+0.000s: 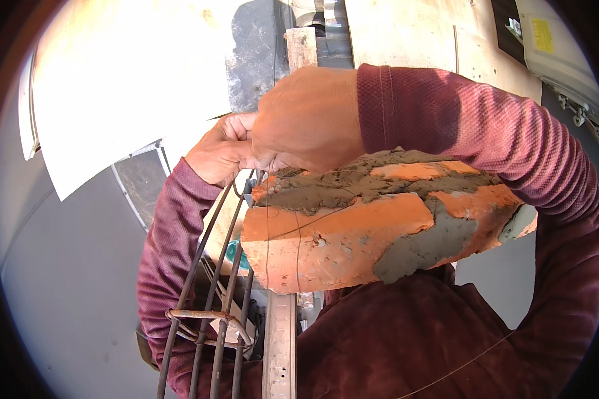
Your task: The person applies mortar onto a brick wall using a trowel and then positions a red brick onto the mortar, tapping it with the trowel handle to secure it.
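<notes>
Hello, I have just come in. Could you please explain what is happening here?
A person has both hands together by the left end of some mortared bricks. The fingers of the right hand and left hand meet; what they pinch, if anything, is hidden. Thin string runs across the bricks' near face, below the hands. Steel rods with a ring around them are to the left, beside a metal rail.
</notes>
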A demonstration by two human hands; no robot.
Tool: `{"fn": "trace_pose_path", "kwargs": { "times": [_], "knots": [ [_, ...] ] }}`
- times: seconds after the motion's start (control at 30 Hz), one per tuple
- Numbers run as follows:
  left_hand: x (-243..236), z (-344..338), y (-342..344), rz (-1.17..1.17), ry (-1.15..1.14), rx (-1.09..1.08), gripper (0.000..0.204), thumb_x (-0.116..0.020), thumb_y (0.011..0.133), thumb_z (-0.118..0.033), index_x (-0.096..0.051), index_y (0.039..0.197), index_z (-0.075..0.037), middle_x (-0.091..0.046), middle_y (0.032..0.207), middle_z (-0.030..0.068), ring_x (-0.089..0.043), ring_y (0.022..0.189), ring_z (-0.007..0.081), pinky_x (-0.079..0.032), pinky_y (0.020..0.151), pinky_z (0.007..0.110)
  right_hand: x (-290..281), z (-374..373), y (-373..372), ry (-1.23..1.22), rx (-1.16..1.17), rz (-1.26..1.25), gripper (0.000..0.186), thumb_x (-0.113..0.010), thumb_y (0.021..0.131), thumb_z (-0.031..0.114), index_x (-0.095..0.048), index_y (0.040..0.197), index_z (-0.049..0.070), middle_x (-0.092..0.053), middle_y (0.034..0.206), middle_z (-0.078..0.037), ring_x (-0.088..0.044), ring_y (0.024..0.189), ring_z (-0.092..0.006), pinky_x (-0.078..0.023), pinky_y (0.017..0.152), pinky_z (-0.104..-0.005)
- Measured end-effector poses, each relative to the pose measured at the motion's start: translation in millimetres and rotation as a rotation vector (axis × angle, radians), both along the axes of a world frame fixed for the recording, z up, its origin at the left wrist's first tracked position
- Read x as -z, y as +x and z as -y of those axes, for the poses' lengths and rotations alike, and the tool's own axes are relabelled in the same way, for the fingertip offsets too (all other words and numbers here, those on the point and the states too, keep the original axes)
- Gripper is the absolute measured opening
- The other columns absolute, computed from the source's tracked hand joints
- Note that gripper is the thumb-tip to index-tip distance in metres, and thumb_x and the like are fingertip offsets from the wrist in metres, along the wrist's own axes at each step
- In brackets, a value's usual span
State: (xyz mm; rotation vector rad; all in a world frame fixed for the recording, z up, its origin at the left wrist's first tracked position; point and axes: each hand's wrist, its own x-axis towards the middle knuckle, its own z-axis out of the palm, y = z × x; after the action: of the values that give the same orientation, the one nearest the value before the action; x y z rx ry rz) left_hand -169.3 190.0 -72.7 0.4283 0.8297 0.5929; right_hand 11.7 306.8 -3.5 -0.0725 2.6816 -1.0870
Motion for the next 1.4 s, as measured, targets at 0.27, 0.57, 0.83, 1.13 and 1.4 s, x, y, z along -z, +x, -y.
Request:
{"fn": "trace_pose_path", "kwargs": {
  "times": [0.27,0.57,0.83,1.13,1.4],
  "knots": [
    [-11,3,17,-0.052,-0.097,-0.117,0.022,-0.068,0.085,-0.005,-0.064,0.106,0.001,-0.069,0.093,0.0108,-0.068,0.082,0.0188,-0.058,0.076,0.032,2,2,-13,0.079,-0.075,0.063,0.005,-0.066,0.072,0.01,-0.068,0.075,0.006,-0.068,0.075,-0.016,-0.067,0.072,-0.0326,-0.054,0.063,-0.042],
    [31,8,-6,0.145,-0.035,-0.041,0.033,-0.071,0.083,-0.003,-0.06,0.114,0.002,-0.067,0.096,0.01,-0.068,0.081,0.0181,-0.058,0.075,0.031,3,7,-14,0.166,-0.096,-0.035,0.01,-0.068,0.072,0.008,-0.068,0.082,0.007,-0.067,0.082,-0.013,-0.067,0.081,-0.0321,-0.055,0.07,-0.0416],
    [33,12,-11,0.221,0.009,-0.121,0.037,-0.071,0.083,-0.003,-0.057,0.117,0.002,-0.067,0.096,0.0098,-0.067,0.08,0.0172,-0.058,0.075,0.031,-4,7,-12,0.156,-0.12,-0.196,0.008,-0.065,0.074,0.014,-0.071,0.071,0.01,-0.068,0.076,-0.008,-0.069,0.076,-0.0277,-0.056,0.064,-0.0386],
    [34,4,-13,0.283,0.075,-0.141,0.041,-0.07,0.083,-0.002,-0.055,0.121,0.002,-0.067,0.097,0.0096,-0.067,0.08,0.0163,-0.058,0.074,0.031,-25,10,-14,0.369,-0.185,-0.151,0.016,-0.06,0.081,0.018,-0.07,0.072,0.01,-0.068,0.07,-0.008,-0.069,0.071,-0.0275,-0.055,0.06,-0.0387],
    [10,3,-4,0.161,-0.067,-0.092,0.051,-0.068,0.085,-0.001,-0.047,0.132,0.002,-0.066,0.1,0.0092,-0.065,0.078,0.0119,-0.057,0.075,0.028,35,16,15,-0.017,0.316,-0.29,0.017,-0.057,0.087,0.019,-0.057,0.09,0.003,-0.064,0.082,-0.014,-0.066,0.073,-0.0341,-0.052,0.059,-0.0428]
  ]
}}
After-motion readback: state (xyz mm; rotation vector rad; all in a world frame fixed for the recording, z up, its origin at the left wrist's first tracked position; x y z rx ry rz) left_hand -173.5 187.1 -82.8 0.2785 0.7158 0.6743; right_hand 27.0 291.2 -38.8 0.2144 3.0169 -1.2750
